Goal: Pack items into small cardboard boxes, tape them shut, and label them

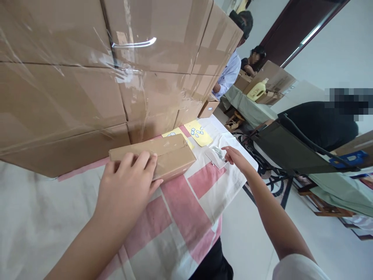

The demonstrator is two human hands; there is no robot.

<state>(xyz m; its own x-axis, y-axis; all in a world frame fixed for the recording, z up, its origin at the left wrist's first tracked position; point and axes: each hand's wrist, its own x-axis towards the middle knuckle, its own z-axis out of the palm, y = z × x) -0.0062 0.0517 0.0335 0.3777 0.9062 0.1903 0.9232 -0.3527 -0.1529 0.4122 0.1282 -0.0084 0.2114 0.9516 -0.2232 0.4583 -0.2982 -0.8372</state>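
Note:
My left hand (131,179) grips a small sealed cardboard box (171,153). Its fingers lie over the top and the thumb is against the near side. The box rests on a pink and white cloth (186,210). Out to the right, my right hand (234,157) has its index finger stretched out and the other fingers loosely bent, with nothing plainly held. Just left of its fingertips lies a flat white piece (215,157) with something crumpled and clear on it. Beyond the box is a yellow sheet (198,133) bearing several small pale-blue-edged labels, with another yellow sheet (174,135) partly hidden.
Large taped cardboard boxes (157,93) form a wall along the table's far side. A smaller box (208,108) stands at its end. The table's right edge drops to the floor near a dark chair (294,142). Several people sit beyond, and a yellow jug (257,90) stands on another table.

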